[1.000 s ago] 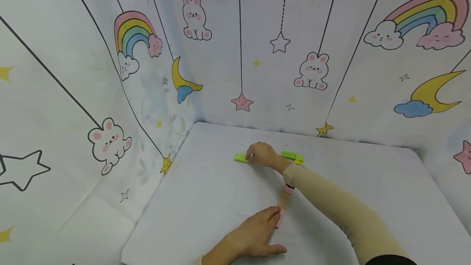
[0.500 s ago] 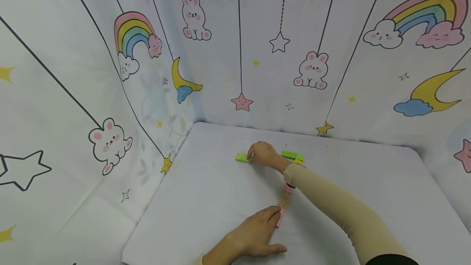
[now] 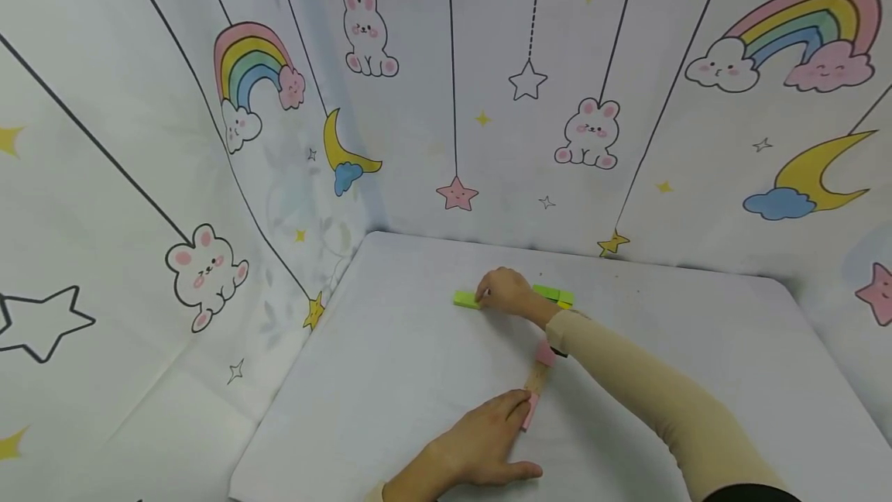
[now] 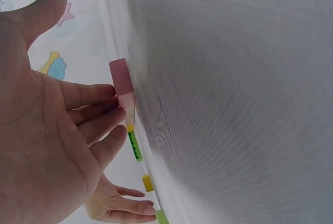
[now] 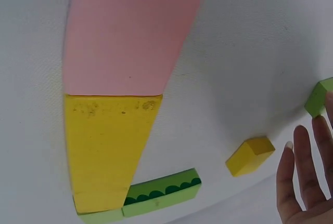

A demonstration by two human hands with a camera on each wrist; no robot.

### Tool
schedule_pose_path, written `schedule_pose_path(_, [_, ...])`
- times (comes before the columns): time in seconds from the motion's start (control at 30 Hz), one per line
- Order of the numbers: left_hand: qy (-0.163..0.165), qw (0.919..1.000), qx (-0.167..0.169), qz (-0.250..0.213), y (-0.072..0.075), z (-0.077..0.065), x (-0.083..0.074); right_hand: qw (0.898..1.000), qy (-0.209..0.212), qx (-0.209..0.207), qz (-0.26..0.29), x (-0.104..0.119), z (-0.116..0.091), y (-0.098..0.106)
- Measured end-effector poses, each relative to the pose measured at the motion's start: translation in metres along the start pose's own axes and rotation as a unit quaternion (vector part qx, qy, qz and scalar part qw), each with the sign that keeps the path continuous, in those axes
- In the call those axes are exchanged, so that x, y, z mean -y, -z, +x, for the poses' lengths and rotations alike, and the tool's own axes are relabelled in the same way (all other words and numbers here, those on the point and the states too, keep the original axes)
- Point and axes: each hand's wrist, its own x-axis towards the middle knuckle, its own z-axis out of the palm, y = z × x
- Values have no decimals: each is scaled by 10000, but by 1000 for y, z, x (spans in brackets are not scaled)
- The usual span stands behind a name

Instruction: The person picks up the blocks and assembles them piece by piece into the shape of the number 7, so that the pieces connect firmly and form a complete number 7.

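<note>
My right hand [image 3: 507,290] pinches the right end of a light green block [image 3: 465,299] on the table's far side. In the right wrist view, fingertips meet that green block [image 5: 319,98] at the right edge; the thumb is out of frame. My left hand [image 3: 488,440] rests with straight fingers against the near pink block [image 3: 530,413], also plain in the left wrist view as a pink block [image 4: 122,77]. From there a row runs away from me: a wood-coloured block [image 3: 536,378], another pink block [image 3: 545,355], then a yellow block [image 5: 112,151].
Beyond the row's far end lies a green block with dark scallops [image 5: 162,187]. A loose yellow block [image 5: 250,156] stands between it and my right hand. The white table [image 3: 390,378] meets a cloth backdrop [image 3: 418,115] printed with rabbits, stars and rainbows.
My right hand and the light green block have slid slightly to the right, towards the other green block. My left hand has stayed against the near pink block.
</note>
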Motion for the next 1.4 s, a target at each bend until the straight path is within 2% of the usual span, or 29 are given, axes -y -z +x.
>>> schedule_pose_path(0.27, [7,10000,-79,48,1,1,-1,9999,48,-18,-97,-11,-4,0])
schedule_pose_path(0.6, [44,10000,68,-9,6,0,-2,10000,-39,39,-83,-18,-11,4])
schedule_pose_path(1.4, [48,9998,42,-199,8,-2,-4,9996,-158,82,-219,-36,-28,15])
